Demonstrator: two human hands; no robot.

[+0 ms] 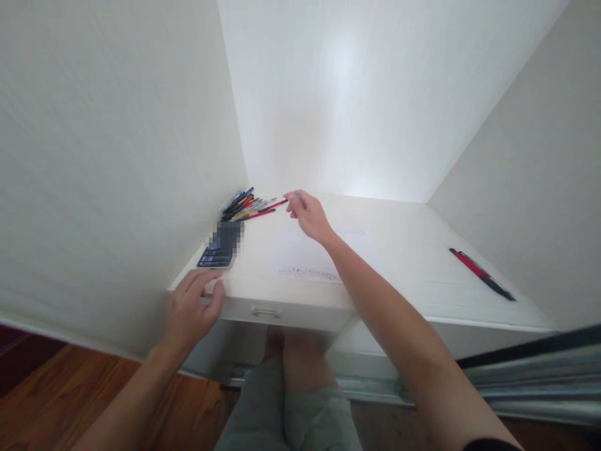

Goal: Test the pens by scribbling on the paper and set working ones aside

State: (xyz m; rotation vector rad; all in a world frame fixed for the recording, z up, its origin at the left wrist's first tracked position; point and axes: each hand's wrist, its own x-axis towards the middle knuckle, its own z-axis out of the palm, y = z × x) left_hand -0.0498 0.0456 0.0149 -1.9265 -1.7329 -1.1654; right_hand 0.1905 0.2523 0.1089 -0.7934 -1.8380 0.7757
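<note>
My right hand (306, 213) is over the back of the white desk, its fingers pinched together. At their tips is the black end of a slim red pen (280, 203); the fingers partly hide the grip. To its left lies a pile of pens (240, 205), black, blue, yellow, red and clear. My left hand (192, 307) is at the desk's front left edge, fingers loosely curved and thumb apart, holding nothing. Just beyond its fingertips lies a dark phone (216, 255), its screen partly blurred out. A sheet of white paper (319, 254) with small coloured marks lies below my right hand.
Red and black pens (481, 272) lie near the desk's right side. White panels stand at the left, back and right of the white desk (408, 263). A drawer with a metal handle (266, 312) is under the front edge, above my legs.
</note>
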